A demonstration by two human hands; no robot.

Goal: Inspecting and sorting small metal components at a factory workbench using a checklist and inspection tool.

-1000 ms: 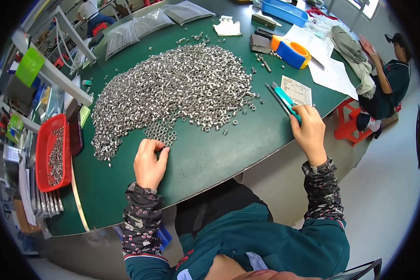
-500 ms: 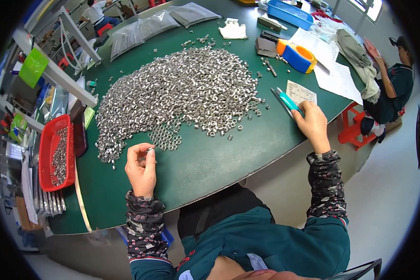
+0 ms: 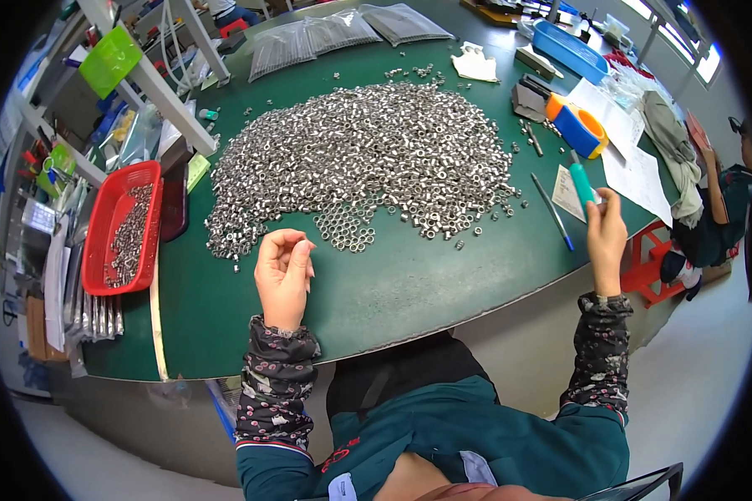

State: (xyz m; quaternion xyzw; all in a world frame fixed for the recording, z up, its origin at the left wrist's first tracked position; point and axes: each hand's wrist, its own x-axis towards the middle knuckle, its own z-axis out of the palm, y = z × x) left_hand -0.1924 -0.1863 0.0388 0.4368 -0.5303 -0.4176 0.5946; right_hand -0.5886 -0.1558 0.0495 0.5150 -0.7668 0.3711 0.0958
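Observation:
A wide heap of small metal rings [image 3: 351,150] covers the middle of the green table [image 3: 443,288]. At its near edge, several rings [image 3: 345,228] lie flat in a single layer, side by side. My left hand [image 3: 282,280] is just left of these, thumb and fingertips pinched together; whatever is between them is too small to make out. In my right hand [image 3: 607,238] is a teal-handled tool [image 3: 582,182] with a slim metal tip, pointing away from me. Under it lies a written card [image 3: 569,199], partly covered. A pen [image 3: 551,210] rests beside the card.
On the left stands a red basket [image 3: 92,250] with small metal parts. Far right are a blue-and-orange tape dispenser [image 3: 578,127], papers [image 3: 641,179] and a blue tray [image 3: 570,52]. Plastic bags [image 3: 313,40] line the back. A co-worker [image 3: 731,204] sits at right.
My right hand has lifted the teal-handled tool off the table, away from the pen, and tilted it more upright. My left hand stays pinched near the flat rings. The whole view has shifted.

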